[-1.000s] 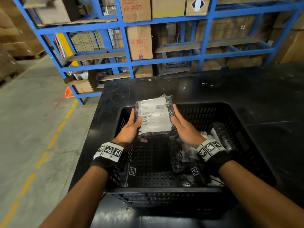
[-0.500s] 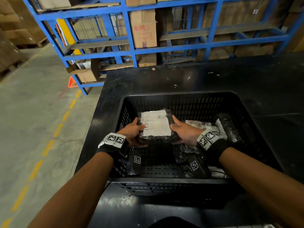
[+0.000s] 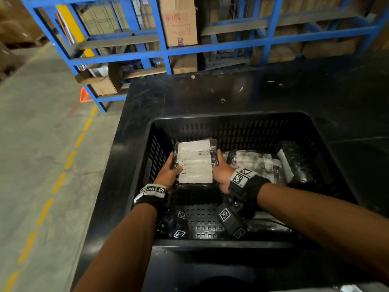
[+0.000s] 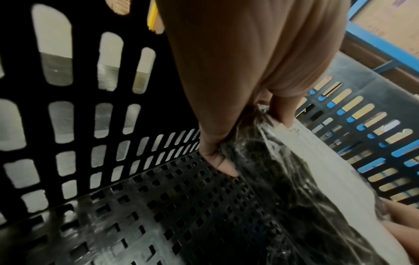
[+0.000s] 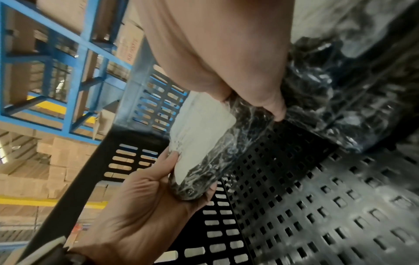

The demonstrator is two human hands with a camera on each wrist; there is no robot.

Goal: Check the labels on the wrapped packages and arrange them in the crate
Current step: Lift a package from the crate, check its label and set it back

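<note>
A black package wrapped in clear film, white label up [image 3: 194, 163], is low inside the black perforated crate [image 3: 231, 123], toward its left side. My left hand [image 3: 168, 175] grips its left edge, thumb on the label, fingers under it [image 4: 217, 161]. My right hand [image 3: 221, 173] grips its right edge the same way [image 5: 267, 102]. In the wrist views the package [image 4: 283, 170] [image 5: 204, 147] hangs slightly above the crate floor [image 4: 170, 206]. Two more wrapped packages [image 3: 254, 163] [image 3: 294, 163] lie in the crate's right half.
The crate sits on a black table [image 3: 231, 91]. Blue racking [image 3: 164, 51] with cardboard boxes [image 3: 179, 20] stands behind it. Concrete floor with a dashed yellow line [image 3: 56, 182] runs along the left. An orange cone [image 3: 85, 95] stands by the rack foot.
Both hands have lowered the labelled package from above the crate rim down into the crate's left side, and its label has tipped from facing me to lying nearly flat.
</note>
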